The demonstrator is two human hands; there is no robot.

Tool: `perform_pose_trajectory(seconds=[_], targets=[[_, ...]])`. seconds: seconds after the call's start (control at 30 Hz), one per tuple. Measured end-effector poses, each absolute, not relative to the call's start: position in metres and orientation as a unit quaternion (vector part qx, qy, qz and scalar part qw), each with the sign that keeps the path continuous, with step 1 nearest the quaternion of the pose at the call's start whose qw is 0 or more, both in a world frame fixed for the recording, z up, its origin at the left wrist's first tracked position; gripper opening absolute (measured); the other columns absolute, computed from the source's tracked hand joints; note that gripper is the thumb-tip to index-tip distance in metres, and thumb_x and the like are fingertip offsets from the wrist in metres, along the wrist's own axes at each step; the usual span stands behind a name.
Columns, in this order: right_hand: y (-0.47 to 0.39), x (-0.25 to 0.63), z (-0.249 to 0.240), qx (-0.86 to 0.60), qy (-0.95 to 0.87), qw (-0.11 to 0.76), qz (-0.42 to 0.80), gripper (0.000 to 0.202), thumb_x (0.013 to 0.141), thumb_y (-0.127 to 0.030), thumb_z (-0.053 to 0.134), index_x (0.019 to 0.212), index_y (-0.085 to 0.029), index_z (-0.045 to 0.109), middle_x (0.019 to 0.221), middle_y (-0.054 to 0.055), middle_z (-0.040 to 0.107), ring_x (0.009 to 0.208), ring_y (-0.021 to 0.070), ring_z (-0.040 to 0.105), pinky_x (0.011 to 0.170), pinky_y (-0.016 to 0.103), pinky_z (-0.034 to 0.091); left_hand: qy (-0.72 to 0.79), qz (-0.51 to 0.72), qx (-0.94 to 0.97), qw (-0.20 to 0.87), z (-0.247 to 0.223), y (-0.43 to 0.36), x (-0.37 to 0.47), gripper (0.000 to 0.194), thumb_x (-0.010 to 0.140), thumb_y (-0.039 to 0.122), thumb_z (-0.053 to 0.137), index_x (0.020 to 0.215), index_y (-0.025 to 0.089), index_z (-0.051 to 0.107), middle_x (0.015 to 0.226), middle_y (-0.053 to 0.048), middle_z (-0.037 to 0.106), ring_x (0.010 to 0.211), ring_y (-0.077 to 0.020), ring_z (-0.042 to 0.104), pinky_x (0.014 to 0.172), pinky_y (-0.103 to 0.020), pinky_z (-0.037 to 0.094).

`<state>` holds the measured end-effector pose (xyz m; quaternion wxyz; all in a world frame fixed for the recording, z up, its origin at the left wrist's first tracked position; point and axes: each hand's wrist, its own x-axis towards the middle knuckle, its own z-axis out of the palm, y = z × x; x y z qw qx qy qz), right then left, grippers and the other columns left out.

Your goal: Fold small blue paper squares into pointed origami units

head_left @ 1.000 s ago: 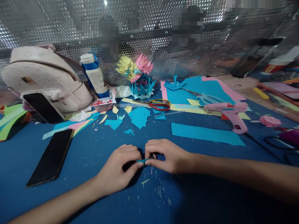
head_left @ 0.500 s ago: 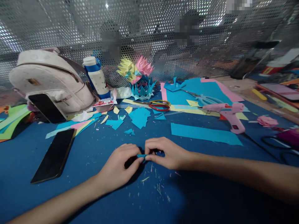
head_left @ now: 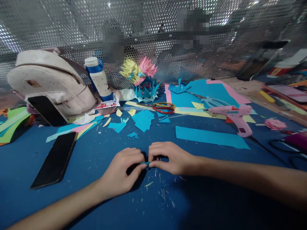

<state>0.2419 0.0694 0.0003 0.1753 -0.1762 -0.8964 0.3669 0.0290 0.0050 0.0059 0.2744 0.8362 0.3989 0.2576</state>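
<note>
Between my two hands is a small folded piece of blue paper (head_left: 145, 163), mostly covered by fingers. My left hand (head_left: 126, 167) pinches its left end between thumb and fingers. From the other side my right hand (head_left: 169, 158) is closed on its right end. Both hands rest low over the blue table (head_left: 100, 210). Just beyond them lie a small blue paper triangle (head_left: 133, 135) and a pile of blue paper pieces (head_left: 143, 120). A long blue paper strip (head_left: 211, 137) stretches out past my right hand.
Left stand a black phone (head_left: 54, 161), a backpack (head_left: 48, 80) and a bottle (head_left: 99, 80). Folded paper flowers (head_left: 146, 89) are at the back. Scissors (head_left: 164, 108), pliers (head_left: 213, 101) and a pink glue gun (head_left: 237, 116) with a cord lie behind and right. A perforated metal panel (head_left: 148, 32) closes the rear.
The blue paper shows less between my fingertips and looks flatter, pressed slightly lower. Both hands keep their grip in nearly the same place.
</note>
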Motion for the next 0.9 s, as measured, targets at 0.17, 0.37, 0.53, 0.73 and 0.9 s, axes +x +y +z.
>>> perform_pose_trajectory(seconds=[0.17,0.37,0.53,0.73,0.9], targets=[[0.069,0.241,0.005,-0.223,-0.859,0.184,0.423,0.015,0.096,-0.028,0.054,0.092,-0.016,0.061,0.078,0.001,0.062,0.069,0.0104,0.053,0.063,0.022,0.039,0.425,0.27,0.833,0.229,0.006,0.01,0.021,0.032,0.102,0.027,0.039,0.074,0.018,0.051,0.069,0.0,0.053,0.067,-0.014,0.05,0.063,-0.025,0.037],[0.068,0.241,0.01,-0.25,-0.838,0.175,0.453,0.013,0.094,-0.019,0.049,0.095,-0.016,0.062,0.075,0.0,0.065,0.065,0.0096,0.055,0.059,0.02,0.038,0.511,0.288,0.802,0.112,0.005,0.043,-0.023,0.035,0.102,0.031,0.034,0.071,0.019,0.046,0.069,0.0,0.049,0.067,-0.0165,0.044,0.068,-0.029,0.035],[0.068,0.242,0.008,-0.238,-0.852,0.166,0.435,0.017,0.09,-0.011,0.049,0.095,-0.016,0.064,0.076,0.0,0.066,0.066,0.0091,0.056,0.058,0.02,0.037,0.54,0.242,0.802,0.083,-0.002,0.066,-0.044,0.039,0.101,0.034,0.036,0.066,0.019,0.046,0.069,-0.001,0.051,0.069,-0.0183,0.048,0.068,-0.03,0.037],[0.068,0.241,0.01,-0.228,-0.87,0.161,0.407,0.019,0.091,-0.011,0.047,0.092,-0.016,0.065,0.079,0.0,0.066,0.067,0.0092,0.056,0.06,0.02,0.037,0.561,0.205,0.8,0.057,-0.007,0.066,-0.042,0.027,0.101,0.034,0.039,0.082,0.019,0.052,0.08,-0.003,0.059,0.074,-0.0191,0.053,0.069,-0.031,0.04],[0.069,0.242,0.01,-0.207,-0.882,0.167,0.389,0.019,0.09,-0.009,0.047,0.092,-0.017,0.065,0.083,0.001,0.067,0.071,0.0099,0.057,0.062,0.021,0.038,0.575,0.192,0.795,0.025,-0.009,0.063,-0.04,0.019,0.101,0.031,0.04,0.108,0.019,0.052,0.083,-0.004,0.062,0.077,-0.0223,0.057,0.073,-0.035,0.043]])
